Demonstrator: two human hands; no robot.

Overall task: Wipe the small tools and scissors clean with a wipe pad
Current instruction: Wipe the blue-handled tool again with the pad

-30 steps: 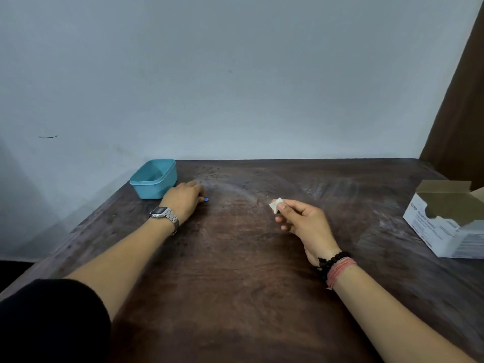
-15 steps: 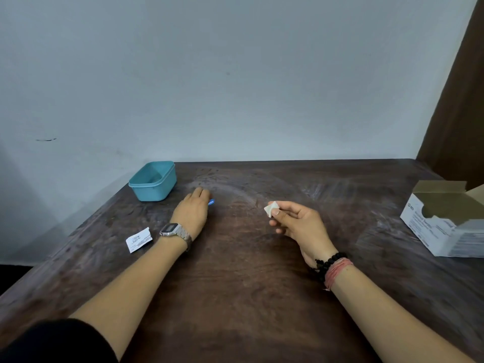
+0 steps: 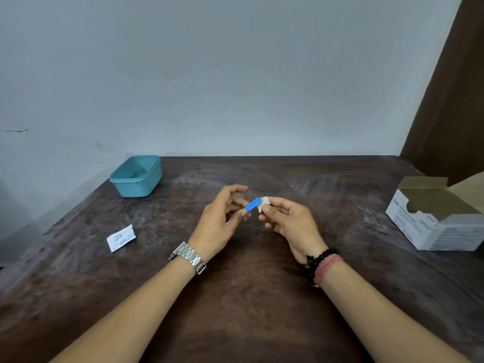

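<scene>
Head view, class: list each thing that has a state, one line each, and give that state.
Blue tool: held off the table by the left hand.
Wipe pad: crumpled, pinched in the right hand, touching the tool's end.
Teal container: open, no lid.
Cardboard box: flaps open.
Wrapper: flat on the table.

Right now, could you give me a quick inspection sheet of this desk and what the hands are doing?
Surface: dark wooden table, worn and streaked.
Job's things: small blue tool pinched in left hand; white wipe pad pinched in right hand, touching the tool's tip. No scissors seen.
Clutter: torn white wrapper at left; teal tub at far left; open cardboard box at right.
Fingers: both hands closed on their items.
Cables: nothing seen.
Surroundings: plain pale wall; brown curtain at right.
</scene>
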